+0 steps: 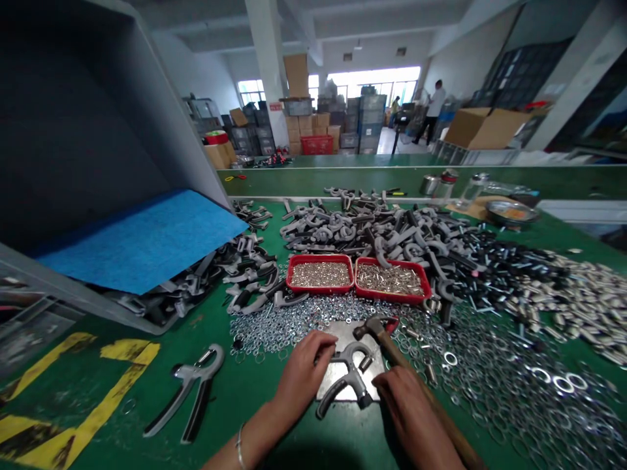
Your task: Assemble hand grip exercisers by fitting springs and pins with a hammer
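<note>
A grey and black hand grip strengthener (349, 373) lies on a square metal plate (337, 331), with a coil spring (365, 363) at its upper right. My left hand (306, 365) is closed, its thumb and fingers pinching the strengthener's upper left edge. At the right edge of the plate, close to the black handle end, my right hand (409, 408) has its fingers curled together; what they hold, if anything, is hidden. A hammer (392, 349) with a wooden handle runs from the plate's top corner down past my right hand. Another hand grip strengthener (189, 391), with a spring, lies on the left.
Two red trays (321, 290) of small metal pins stand beyond the plate. Loose washers (490, 378), grey handle parts (353, 228) and springs (582, 294) cover the green table. A grey bin (161, 117) with a blue sheet (147, 241) rises at left. Two people stand far back.
</note>
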